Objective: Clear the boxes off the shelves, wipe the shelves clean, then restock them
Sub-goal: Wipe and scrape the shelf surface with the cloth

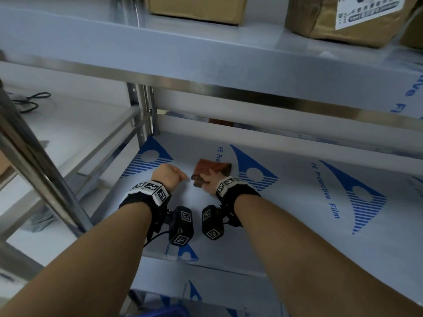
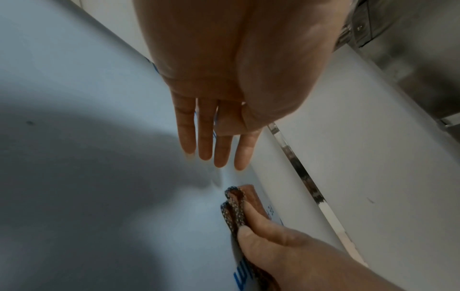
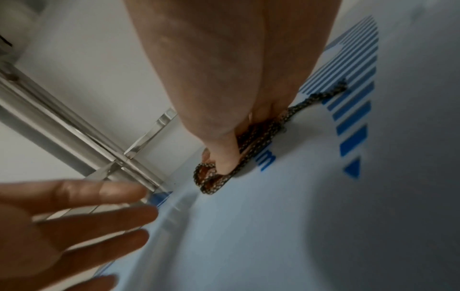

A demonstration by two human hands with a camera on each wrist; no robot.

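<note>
Head view: the right hand (image 1: 209, 179) presses a soft, rust-brown folded cloth (image 1: 214, 168) flat on the film-covered steel shelf (image 1: 297, 191); cardboard boxes (image 1: 338, 17) sit on the shelf above. Left wrist view: the left hand (image 2: 224, 110) hovers, fingers straight, its grip empty. Right wrist view: the cloth looks light and limp, best pinned under the fingers by its dark stitched hem (image 3: 214, 183).

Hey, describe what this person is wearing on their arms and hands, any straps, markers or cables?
Both forearms are bare, with no sleeves or gloves. The left hand and right hand each have a black wrist strap topped with a white block of black-and-white square tags. A black camera pod, also tagged, hangs below each wrist; a thin black cable runs from the left one.
</note>
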